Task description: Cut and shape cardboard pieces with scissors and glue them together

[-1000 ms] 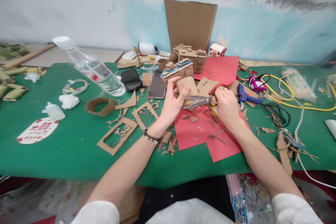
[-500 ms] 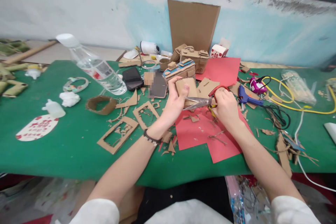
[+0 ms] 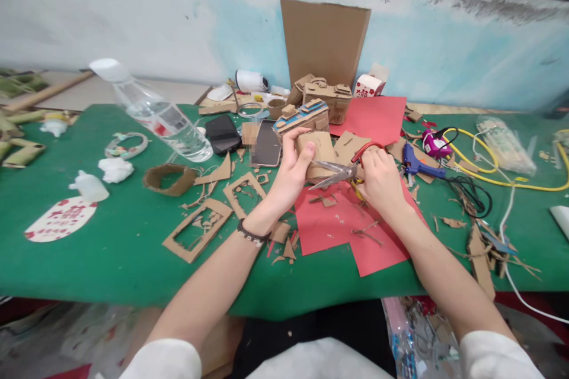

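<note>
Before a stained white-and-blue wall [image 3: 146, 18], a person works with both hands over a green-covered table [image 3: 133, 272] strewn with cardboard. A large cardboard sheet [image 3: 325, 38] leans upright on the wall at the back, while red paper [image 3: 382, 246] lies spread on the tabletop, one part beneath the hands and another farther back. A clear water bottle [image 3: 166, 121] stands to the left, near a dark phone [image 3: 267, 145] lying flat. Two cut-out cardboard frames, the nearer one [image 3: 178, 249] flat on the green cover, lie left of the red paper. Just beyond the hands sits a cardboard model with blue trim [image 3: 302, 115]. The left hand [image 3: 287, 174] grips a small cardboard box [image 3: 320, 145], thumb pressed on its face, above the red paper. The right hand [image 3: 381, 174] is closed around the red handle of a pair of scissors [image 3: 342, 174], blades parted and pointing left at the box's lower edge; whether metal touches cardboard cannot be told. A blue glue gun [image 3: 420, 163] rests near the right hand, and small cardboard scraps [image 3: 288, 249] dot the table near the left wrist
</note>
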`<state>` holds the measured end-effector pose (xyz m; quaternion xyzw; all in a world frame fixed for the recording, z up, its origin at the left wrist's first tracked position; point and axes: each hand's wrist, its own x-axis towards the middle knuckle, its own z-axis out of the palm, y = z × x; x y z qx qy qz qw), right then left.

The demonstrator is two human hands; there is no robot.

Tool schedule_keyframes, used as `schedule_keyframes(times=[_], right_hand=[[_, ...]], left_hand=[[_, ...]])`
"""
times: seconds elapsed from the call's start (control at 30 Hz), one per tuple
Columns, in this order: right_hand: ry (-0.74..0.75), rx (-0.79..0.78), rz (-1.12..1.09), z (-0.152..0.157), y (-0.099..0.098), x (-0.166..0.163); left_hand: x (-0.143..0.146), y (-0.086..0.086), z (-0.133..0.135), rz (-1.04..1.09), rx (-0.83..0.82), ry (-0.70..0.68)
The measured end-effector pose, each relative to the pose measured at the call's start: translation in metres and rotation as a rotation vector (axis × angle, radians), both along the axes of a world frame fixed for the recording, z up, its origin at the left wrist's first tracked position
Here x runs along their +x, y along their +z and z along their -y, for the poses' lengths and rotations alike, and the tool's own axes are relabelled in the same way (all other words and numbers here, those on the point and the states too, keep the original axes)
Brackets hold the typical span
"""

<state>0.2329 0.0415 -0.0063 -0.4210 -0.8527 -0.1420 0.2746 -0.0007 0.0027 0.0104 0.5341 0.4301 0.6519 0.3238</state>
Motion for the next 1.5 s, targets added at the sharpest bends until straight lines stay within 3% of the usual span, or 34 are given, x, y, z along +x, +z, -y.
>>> schedule_keyframes(times=[0.27,0.63,0.8,0.93,1.07,1.27,1.5], right_hand=[[0.015,0.083,0.012,-0.001,0.001,0.002],[0.045,-0.025,0.014,0.001,-0.004,-0.004],[0.095,-0.054,-0.073,0.000,-0.002,-0.003],[0.099,-0.117,-0.169,-0.006,-0.001,0.000],[0.056,-0.126,-0.180,-0.008,0.000,0.003],[0.107,-0.147,-0.147,0.001,-0.002,-0.005],[0.069,-0.091,-0.116,-0.001,-0.012,-0.005]], left_hand=[[-0.003,-0.001,-0.003,-0.042,0.010,0.004],[0.003,-0.006,0.001,-0.127,0.015,-0.016],[0.003,-0.009,-0.005,0.044,-0.075,-0.075],[-0.004,0.005,-0.004,0.208,-0.117,-0.062],[-0.004,0.014,0.002,0.232,-0.136,-0.094],[0.003,0.006,0.001,0.054,-0.048,0.016],[0.008,0.002,0.005,0.028,0.003,0.078]])
